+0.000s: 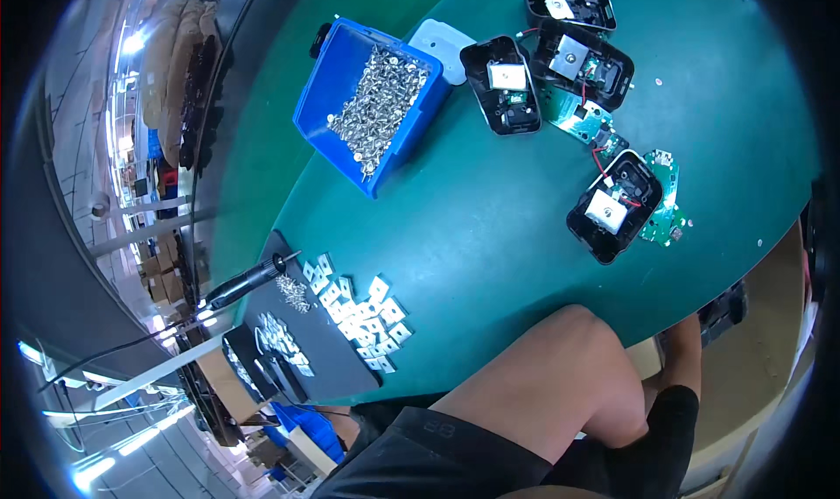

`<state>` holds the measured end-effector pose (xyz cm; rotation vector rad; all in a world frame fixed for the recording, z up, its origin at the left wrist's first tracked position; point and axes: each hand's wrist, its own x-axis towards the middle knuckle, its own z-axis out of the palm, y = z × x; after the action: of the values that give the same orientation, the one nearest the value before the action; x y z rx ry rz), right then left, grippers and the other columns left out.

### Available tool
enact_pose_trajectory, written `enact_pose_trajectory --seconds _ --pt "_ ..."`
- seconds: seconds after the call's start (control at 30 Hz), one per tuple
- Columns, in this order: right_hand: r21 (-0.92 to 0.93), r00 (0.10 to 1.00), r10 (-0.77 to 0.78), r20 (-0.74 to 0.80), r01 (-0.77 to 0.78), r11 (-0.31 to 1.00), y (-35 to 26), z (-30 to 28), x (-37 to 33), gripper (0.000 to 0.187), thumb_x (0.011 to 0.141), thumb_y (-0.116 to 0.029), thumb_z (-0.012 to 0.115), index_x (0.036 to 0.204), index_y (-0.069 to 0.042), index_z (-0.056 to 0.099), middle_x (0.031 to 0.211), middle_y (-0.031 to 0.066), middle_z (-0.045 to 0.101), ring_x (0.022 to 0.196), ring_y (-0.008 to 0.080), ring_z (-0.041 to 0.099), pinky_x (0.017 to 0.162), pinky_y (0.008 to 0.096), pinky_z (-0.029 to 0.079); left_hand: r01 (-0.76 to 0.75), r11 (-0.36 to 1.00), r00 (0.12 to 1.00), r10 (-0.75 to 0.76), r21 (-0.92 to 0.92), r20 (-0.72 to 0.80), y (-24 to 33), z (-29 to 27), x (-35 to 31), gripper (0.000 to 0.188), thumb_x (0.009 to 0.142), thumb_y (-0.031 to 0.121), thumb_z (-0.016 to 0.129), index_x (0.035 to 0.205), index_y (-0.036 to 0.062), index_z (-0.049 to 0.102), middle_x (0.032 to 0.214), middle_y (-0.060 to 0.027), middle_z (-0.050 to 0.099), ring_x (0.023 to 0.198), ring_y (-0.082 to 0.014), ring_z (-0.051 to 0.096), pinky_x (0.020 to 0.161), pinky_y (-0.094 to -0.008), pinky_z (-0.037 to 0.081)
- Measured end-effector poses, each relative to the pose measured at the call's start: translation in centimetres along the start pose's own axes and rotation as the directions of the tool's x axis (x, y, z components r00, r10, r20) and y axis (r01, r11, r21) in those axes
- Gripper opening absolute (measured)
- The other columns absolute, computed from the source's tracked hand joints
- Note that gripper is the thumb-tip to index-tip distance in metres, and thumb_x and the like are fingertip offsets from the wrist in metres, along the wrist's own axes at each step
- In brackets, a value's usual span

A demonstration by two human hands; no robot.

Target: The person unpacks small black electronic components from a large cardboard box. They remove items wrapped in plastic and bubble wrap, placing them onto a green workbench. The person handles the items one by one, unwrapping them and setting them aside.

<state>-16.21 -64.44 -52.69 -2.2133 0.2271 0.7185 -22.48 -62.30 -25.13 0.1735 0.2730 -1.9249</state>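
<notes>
here, blue bin [317, 105] of metal parts [378, 101] on green table [472, 228]; neither hand's grip shows.

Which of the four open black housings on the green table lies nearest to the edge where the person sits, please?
The black housing at lower right, with a white square pad and a green circuit board alongside. The other three cluster farther up the table.

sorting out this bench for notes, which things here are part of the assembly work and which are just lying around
Part of the work:
open black housings
green circuit boards
blue bin of metal parts
small square metal plates
electric screwdriver
black mat with screws

Lying about:
white cover
cardboard boxes beyond the green table

No hands in view.
</notes>
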Motion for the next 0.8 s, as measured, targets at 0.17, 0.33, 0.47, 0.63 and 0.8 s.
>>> enact_pose_trajectory --seconds 0.17,0.33,0.47,0.63,0.8 --pt "-0.032 1.000 -0.008 -0.014 0.007 0.999 0.9 -1.0 -0.5 0.032 0.075 -0.034 0.050 0.079 -0.004 0.061 0.084 0.0141 0.058 0.079 0.0315 0.056 0.066 0.0417 0.045 0.015 1.000 1.000 -0.015 -0.025 -0.003 0.0 0.4 0.1 0.055 0.090 0.046 0.019 0.130 0.0098 0.029 0.128 -0.0116 0.038 0.117 -0.0237 0.038 0.098 -0.0370 0.031" --pt "-0.082 0.995 -0.080 -0.063 0.074 0.994 1.9 -2.2 -0.4 0.037 0.075 -0.038 0.050 0.081 -0.003 0.061 0.084 0.0160 0.057 0.078 0.0332 0.056 0.067 0.0423 0.045 0.169 0.972 0.980 -0.183 -0.164 -0.078 -2.3 0.1 -1.9 0.055 0.090 0.047 0.019 0.130 0.0098 0.029 0.128 -0.0118 0.038 0.117 -0.0236 0.038 0.098 -0.0367 0.031" --pt "-0.234 0.994 -0.107 -0.019 0.100 0.967 4.1 -2.1 -0.1 0.041 0.076 -0.042 0.050 0.081 -0.002 0.060 0.084 0.0175 0.056 0.078 0.0345 0.055 0.067 0.0427 0.045 0.312 0.911 0.898 -0.375 -0.271 -0.228 -4.8 -1.1 -6.1 0.055 0.090 0.047 0.018 0.130 0.0098 0.029 0.128 -0.0120 0.038 0.117 -0.0235 0.038 0.099 -0.0365 0.031" --pt "-0.147 0.973 -0.050 -0.227 0.016 0.989 3.9 -0.7 -2.2 0.044 0.074 -0.042 0.053 0.084 0.000 0.059 0.082 0.0214 0.056 0.078 0.0349 0.056 0.067 0.0452 0.045 0.403 0.873 0.795 -0.482 -0.274 -0.369 -5.0 -1.9 -8.9 0.056 0.090 0.048 0.018 0.129 0.0098 0.029 0.127 -0.0123 0.038 0.117 -0.0234 0.038 0.099 -0.0362 0.031" --pt "0.067 0.964 -0.073 -0.254 0.093 0.993 3.9 4.4 -2.0 0.033 0.072 -0.020 0.053 0.102 -0.005 0.056 0.099 0.0201 0.056 0.087 0.0355 0.055 0.073 0.0426 0.046 0.472 0.858 0.751 -0.511 -0.202 -0.417 -7.0 -2.5 -10.4 0.057 0.090 0.049 0.017 0.129 0.0099 0.029 0.127 -0.0126 0.038 0.117 -0.0232 0.038 0.099 -0.0359 0.031"
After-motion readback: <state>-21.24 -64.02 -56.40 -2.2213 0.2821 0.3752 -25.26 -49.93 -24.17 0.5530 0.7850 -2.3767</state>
